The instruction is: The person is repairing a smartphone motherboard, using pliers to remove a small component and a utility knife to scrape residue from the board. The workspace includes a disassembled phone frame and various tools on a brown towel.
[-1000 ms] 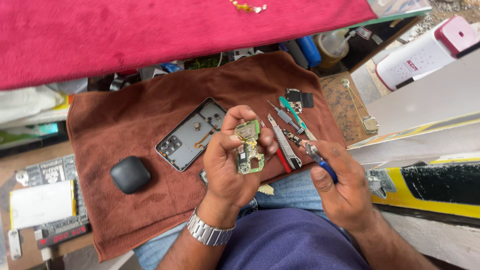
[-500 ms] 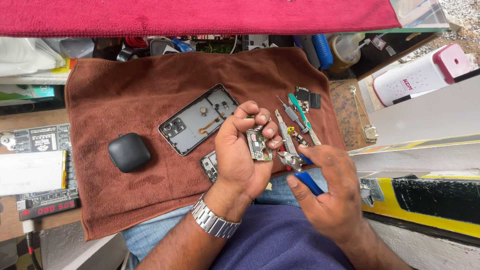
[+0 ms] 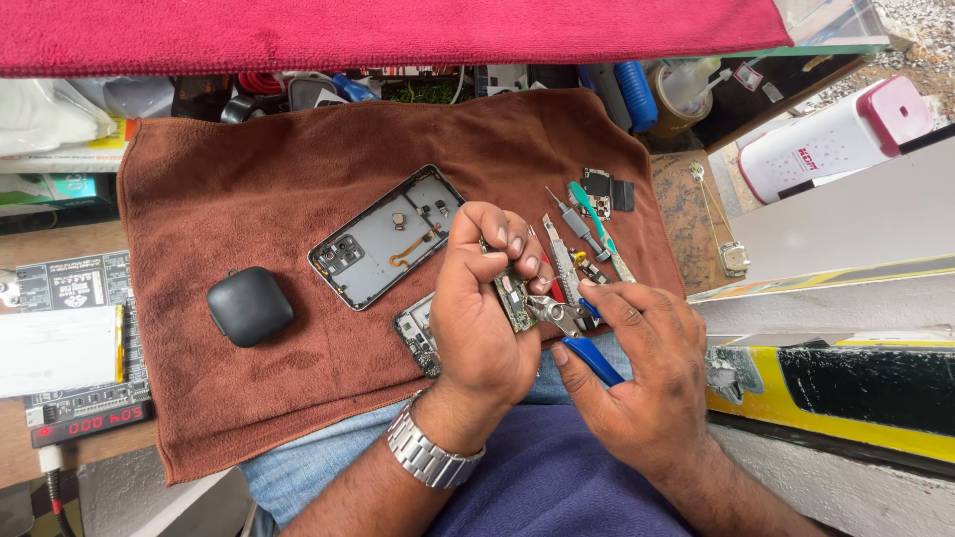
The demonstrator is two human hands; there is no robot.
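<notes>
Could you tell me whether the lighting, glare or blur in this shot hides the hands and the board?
Head view: soft, even daylight, no harsh shadows; left hand, circuit board and right hand with blue-handled pliers are sharp; brown towel evenly lit; white container bright, slightly washed; wide-angle bending at edges.

The small green circuit board (image 3: 514,296) pinched in the left hand (image 3: 482,308) carries silver and black patches. The steel pliers (image 3: 572,333) in the right hand (image 3: 637,373) have bright blue handles. Under both hands lies a rust-brown terry towel (image 3: 298,179). Left of the left hand sit a grey opened phone body (image 3: 383,239) with an orange ribbon and a matte black rounded case (image 3: 249,304). A crimson cloth (image 3: 398,30) runs beyond.
</notes>
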